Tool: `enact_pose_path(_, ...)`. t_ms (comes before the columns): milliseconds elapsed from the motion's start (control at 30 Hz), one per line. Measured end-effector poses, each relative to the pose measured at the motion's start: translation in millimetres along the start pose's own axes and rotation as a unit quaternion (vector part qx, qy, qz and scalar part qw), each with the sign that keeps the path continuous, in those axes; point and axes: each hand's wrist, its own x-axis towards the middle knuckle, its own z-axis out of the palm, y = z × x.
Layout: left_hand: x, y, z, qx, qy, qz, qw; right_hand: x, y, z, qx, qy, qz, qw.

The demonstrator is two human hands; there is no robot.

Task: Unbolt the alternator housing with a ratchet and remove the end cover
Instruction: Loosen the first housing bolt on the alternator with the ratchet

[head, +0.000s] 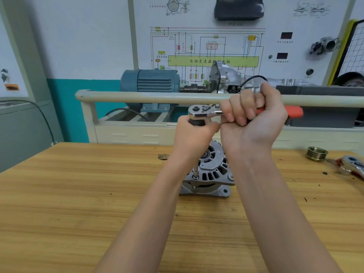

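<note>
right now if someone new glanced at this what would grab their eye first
Two bare hands at centre work a ratchet: the right hand grips its red handle, the left hand holds the black grip under the head. Below them, the grey alternator stands on the wooden bench, the extension seated on a housing bolt.

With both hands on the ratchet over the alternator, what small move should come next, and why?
Probably swing the red-handled chrome ratchet through a short arc. The right hand grips its handle, the left hand holds the dark grip beneath its head, and the slim steel extension bar already stands upright on a bolt at the rim of the grey cast alternator, whose cover looks still seated.
</note>
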Motion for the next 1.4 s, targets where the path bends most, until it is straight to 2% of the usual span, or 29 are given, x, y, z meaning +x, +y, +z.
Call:
enact_pose_path(133, -0.8, 3.3, -16.9, 0.049, -0.207, 0.017, 0.977, 15.8, -13.2, -9.7, 0.030, -0.075, 0.142, 0.987)
enact_pose_path(167, -1.9, 4.0, -19.4, 0.048, -0.239, 0.018, 0.970, 17.8, -14.8, -11.7, 0.042, -0.094, 0.172, 0.980)
enact_pose_path(233, -3.4, 4.0, -19.1, 0.036, -0.252, 0.016, 0.967, 19.6, -16.0, -13.8, 0.059, -0.110, 0.202, 0.971)
enact_pose_path(333, -2.1, 2.4, -7.7, 0.011, -0.164, 0.006, 0.986, 18.4, -15.9, -11.0, 0.062, -0.068, 0.164, 0.982)
enact_pose_path(467, 0.6, -3.3, 7.4, -0.020, 0.031, 0.006, 0.999, 2.1, -4.1, -1.3, 0.016, 0.010, 0.008, 1.000)
enact_pose_path(533, 1.0, -5.0, 7.8, -0.033, 0.070, 0.010, 0.997, -4.7, 3.3, 2.0, -0.001, 0.012, -0.026, 1.000)
enact_pose_path(567, 1.6, -5.7, 4.8, -0.035, 0.062, 0.012, 0.997, -5.2, 4.7, 2.8, -0.005, 0.006, -0.028, 1.000)
enact_pose_path(633, 2.6, -4.4, -4.1, -0.038, -0.017, 0.016, 0.999, -1.0, 1.9, 2.0, -0.010, -0.014, 0.001, 1.000)
enact_pose_path(733, 2.4, -4.3, -18.7, -0.039, -0.189, 0.046, 0.980, 10.3, -8.5, -4.6, 0.001, -0.059, 0.108, 0.992)
enact_pose_path(800, -0.2, -2.8, -19.4, -0.033, -0.247, 0.048, 0.967, 14.7, -13.9, -8.2, 0.023, -0.078, 0.169, 0.982)
enact_pose_path(833, -1.2, -1.8, -16.7, -0.021, -0.241, 0.045, 0.969, 15.6, -15.7, -8.9, 0.037, -0.075, 0.181, 0.980)
enact_pose_path(900, -1.6, -0.7, -8.6, -0.006, -0.176, 0.035, 0.984, 15.0, -17.0, -8.2, 0.056, -0.047, 0.159, 0.985)
enact_pose_path(1033, -1.4, -2.5, 7.4, -0.045, 0.040, 0.019, 0.998, 0.4, -4.6, -0.9, 0.018, 0.012, 0.012, 1.000)
enact_pose_path(1100, -1.6, -2.4, 10.4, -0.051, 0.103, 0.026, 0.993, -7.5, 4.1, 2.4, -0.002, 0.014, -0.028, 0.999)
enact_pose_path(1133, -1.4, -1.6, 10.2, -0.049, 0.110, 0.026, 0.992, -8.9, 5.9, 3.2, -0.006, 0.011, -0.034, 0.999)
enact_pose_path(1200, -0.4, -0.3, 5.0, -0.029, 0.066, 0.019, 0.997, -5.0, 3.5, 2.7, -0.006, -0.002, -0.016, 1.000)
enact_pose_path(1267, 0.5, 0.6, -5.0, 0.005, -0.049, 0.028, 0.998, 4.0, -3.9, -0.9, 0.003, -0.024, 0.041, 0.999)
enact_pose_path(1333, -0.3, 1.5, -15.1, 0.017, -0.170, 0.037, 0.985, 12.0, -10.9, -6.3, 0.024, -0.053, 0.119, 0.991)
enact_pose_path(1400, -2.9, 3.8, -18.6, 0.019, -0.234, 0.031, 0.971, 16.3, -14.6, -10.5, 0.059, -0.072, 0.185, 0.978)
